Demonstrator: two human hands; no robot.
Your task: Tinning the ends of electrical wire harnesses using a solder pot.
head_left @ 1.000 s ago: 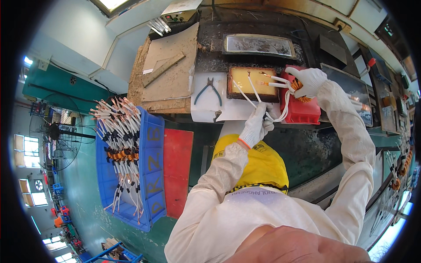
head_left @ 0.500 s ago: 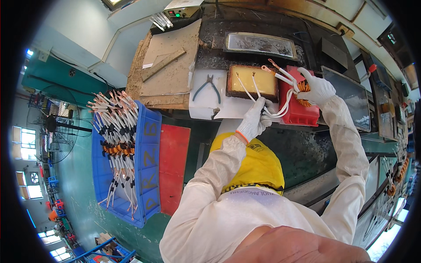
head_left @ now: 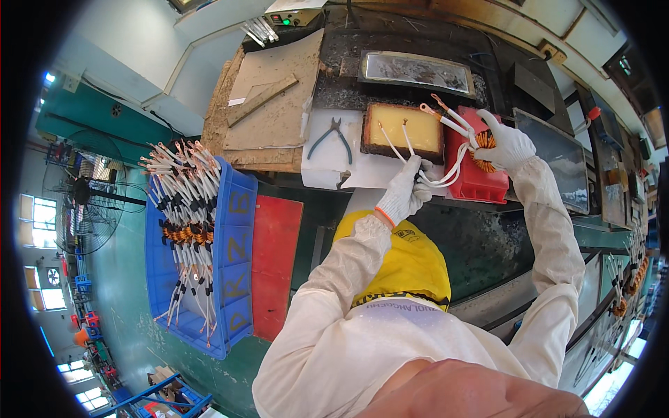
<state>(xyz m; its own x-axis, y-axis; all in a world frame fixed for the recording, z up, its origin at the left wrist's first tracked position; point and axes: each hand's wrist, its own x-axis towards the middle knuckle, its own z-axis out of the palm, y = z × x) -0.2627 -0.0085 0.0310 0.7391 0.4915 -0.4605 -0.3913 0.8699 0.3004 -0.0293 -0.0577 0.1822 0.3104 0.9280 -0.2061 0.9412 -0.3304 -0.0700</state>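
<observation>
My left hand (head_left: 404, 191), in a white knit glove, is closed round white-sleeved leads (head_left: 451, 173) of a wire coil. Two lead ends stick out past its fingers over a dark tray (head_left: 380, 148) filled with a yellow material; whether the tips touch the surface, I cannot tell. My gloved right hand (head_left: 514, 145) grips the copper-coloured ring-shaped coil (head_left: 483, 150) at the other end. Two more leads with copper lugs (head_left: 427, 109) point up and left from that coil. Beneath the coil stands a red plastic bin (head_left: 481, 188).
Pliers (head_left: 336, 127) lie on white paper left of the tray. Behind it is a rectangular metal pan (head_left: 418, 73) with a silvery surface. A blue crate (head_left: 237, 279) holding many similar coils stands at left, near a fan (head_left: 82, 195). Cardboard (head_left: 272, 125) covers the bench's left part.
The two lead ends over the yellow tray sit slightly nearer to me. Both hands keep their grip and have hardly moved.
</observation>
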